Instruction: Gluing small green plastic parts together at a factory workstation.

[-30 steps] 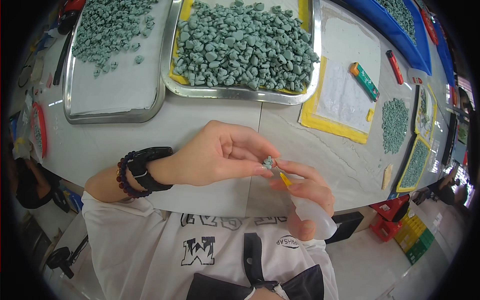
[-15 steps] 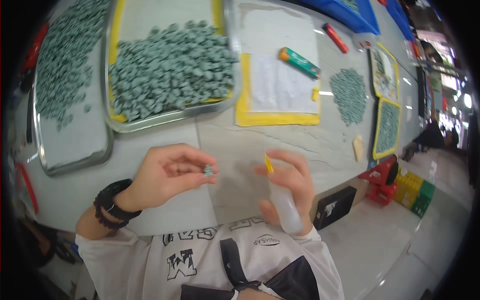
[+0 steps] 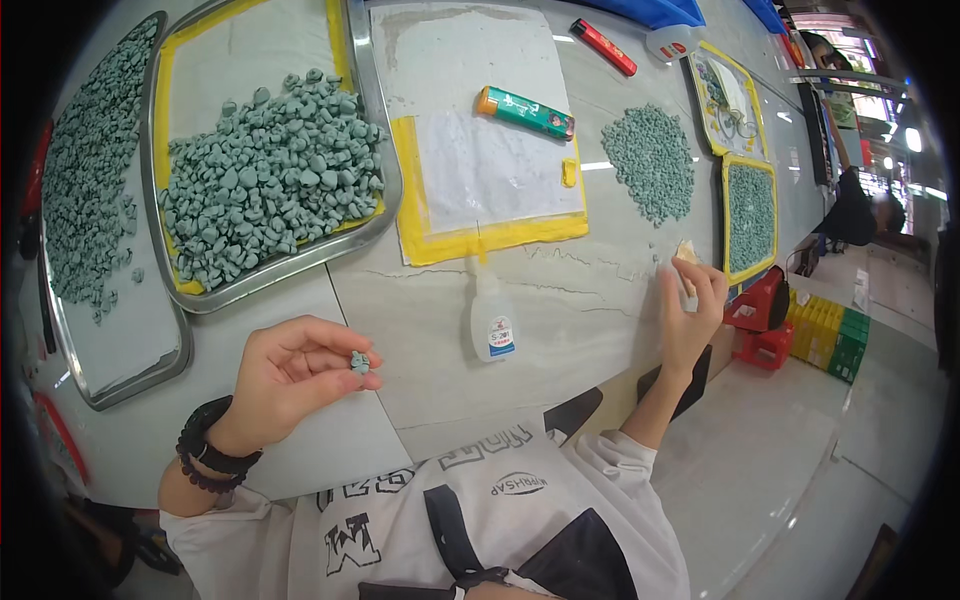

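the right hand (image 3: 690, 310) no longer holds the white bottle with the yellow nozzle (image 3: 492, 320), which now sits on the table (image 3: 590, 345) near the middle of the view, so that hand looks freed for the pale piece (image 3: 686, 258) at its twelve o'clock. at eight o'clock from the middle, the left hand (image 3: 285, 378) pinches the small green figure (image 3: 360, 362) between thumb and fingertips. the fingertips partly hide both figure and pale piece, so i cannot tell whether the right fingers pinch or merely touch the latter, nor whether the bottle stands or lies
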`<control>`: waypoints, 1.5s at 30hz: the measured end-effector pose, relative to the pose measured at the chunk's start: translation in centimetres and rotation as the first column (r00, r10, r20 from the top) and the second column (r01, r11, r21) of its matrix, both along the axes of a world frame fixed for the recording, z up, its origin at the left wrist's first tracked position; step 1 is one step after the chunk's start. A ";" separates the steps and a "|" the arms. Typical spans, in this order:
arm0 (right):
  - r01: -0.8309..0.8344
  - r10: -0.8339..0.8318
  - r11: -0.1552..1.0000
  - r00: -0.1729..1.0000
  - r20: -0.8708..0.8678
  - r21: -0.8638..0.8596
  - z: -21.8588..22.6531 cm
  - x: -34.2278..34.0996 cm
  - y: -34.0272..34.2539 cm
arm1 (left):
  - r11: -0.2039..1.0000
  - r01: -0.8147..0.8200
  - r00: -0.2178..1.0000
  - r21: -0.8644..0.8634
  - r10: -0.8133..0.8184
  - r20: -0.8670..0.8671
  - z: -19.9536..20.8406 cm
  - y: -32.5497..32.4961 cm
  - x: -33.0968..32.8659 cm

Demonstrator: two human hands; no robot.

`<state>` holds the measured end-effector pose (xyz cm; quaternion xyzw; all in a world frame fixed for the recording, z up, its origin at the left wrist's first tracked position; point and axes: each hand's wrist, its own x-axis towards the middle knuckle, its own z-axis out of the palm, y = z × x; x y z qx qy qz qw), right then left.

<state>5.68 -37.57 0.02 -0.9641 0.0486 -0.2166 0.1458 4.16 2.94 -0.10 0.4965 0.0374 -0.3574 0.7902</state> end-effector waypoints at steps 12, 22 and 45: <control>-0.738 0.750 0.555 0.643 0.154 0.384 3.1 -1.8 17.3 | 0.996 0.089 0.995 0.000 -0.089 0.046 0.1 0.2 0.0; -0.758 0.784 0.544 0.612 0.103 0.360 1.7 -1.5 20.6 | 0.984 0.146 0.988 -0.106 -0.141 0.056 0.2 0.7 0.2; -0.748 0.795 0.499 0.596 0.112 0.437 1.3 -1.2 19.8 | 0.975 0.209 0.970 -0.072 -0.197 0.146 0.0 0.7 0.3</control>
